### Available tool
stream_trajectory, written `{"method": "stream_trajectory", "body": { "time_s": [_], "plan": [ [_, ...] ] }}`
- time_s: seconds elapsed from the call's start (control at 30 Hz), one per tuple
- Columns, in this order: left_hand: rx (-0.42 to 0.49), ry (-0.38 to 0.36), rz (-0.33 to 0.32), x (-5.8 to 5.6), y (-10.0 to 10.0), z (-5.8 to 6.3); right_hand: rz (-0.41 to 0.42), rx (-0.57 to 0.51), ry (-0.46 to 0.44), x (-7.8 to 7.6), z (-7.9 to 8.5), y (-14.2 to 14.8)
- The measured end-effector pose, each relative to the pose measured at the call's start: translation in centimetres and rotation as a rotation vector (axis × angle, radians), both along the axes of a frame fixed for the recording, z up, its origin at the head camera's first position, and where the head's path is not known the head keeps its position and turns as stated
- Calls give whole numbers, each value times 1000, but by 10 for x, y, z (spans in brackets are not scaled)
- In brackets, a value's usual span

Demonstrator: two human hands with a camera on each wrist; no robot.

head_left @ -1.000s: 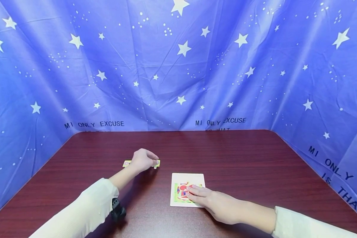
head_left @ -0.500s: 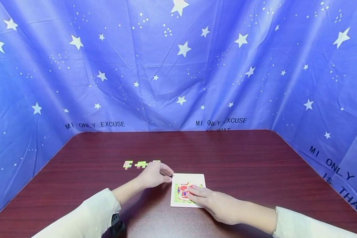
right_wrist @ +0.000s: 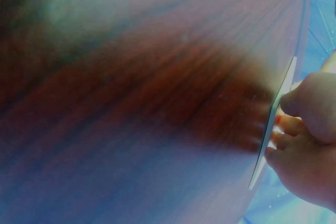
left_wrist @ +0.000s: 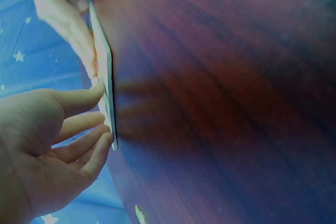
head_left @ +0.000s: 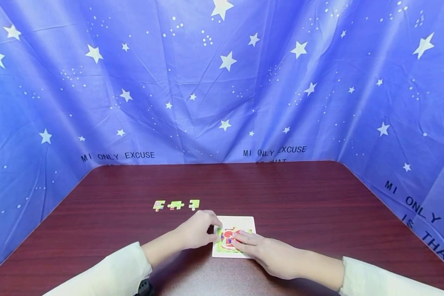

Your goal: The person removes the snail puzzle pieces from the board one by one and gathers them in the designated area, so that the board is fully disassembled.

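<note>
A square white puzzle board (head_left: 234,221) lies on the table, with a red, purple and green picture set in it. My left hand (head_left: 196,230) is at its left side; in the left wrist view the thumb and bent fingers (left_wrist: 97,156) touch the board near its edge, apart from each other. No loose piece shows between them. My right hand (head_left: 271,255) rests flat over the board's lower right, extended fingers on the picture, hiding part of it. Beyond the left hand, three green jigsaw pieces (head_left: 175,204) lie apart in a row.
The dark red wooden table (head_left: 299,197) extends on all sides of the board. Behind and beside it hangs a blue cloth (head_left: 192,82) with white stars and printed words. A black strap device (head_left: 145,287) sits under the left sleeve.
My left hand has left the row of jigsaw pieces, uncovering them, and moved right and nearer, via the board's top left corner, to its left edge. The right hand stays put.
</note>
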State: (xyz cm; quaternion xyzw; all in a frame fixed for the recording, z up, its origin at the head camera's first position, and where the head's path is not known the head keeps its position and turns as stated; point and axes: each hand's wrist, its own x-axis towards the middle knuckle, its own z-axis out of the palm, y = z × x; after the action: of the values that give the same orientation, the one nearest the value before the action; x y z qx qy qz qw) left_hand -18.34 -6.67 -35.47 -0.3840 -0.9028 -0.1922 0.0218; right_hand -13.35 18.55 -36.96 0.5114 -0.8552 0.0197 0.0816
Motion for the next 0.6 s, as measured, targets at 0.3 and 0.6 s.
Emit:
{"method": "stream_trajectory", "body": {
  "time_s": [0.3, 0.6],
  "plan": [
    [-80, 99, -44, 6, 5, 5, 4, -12, -2, 0, 1, -2],
    [30, -73, 42, -2, 10, 7, 6, -16, -14, 0, 0, -2]
  ]
}}
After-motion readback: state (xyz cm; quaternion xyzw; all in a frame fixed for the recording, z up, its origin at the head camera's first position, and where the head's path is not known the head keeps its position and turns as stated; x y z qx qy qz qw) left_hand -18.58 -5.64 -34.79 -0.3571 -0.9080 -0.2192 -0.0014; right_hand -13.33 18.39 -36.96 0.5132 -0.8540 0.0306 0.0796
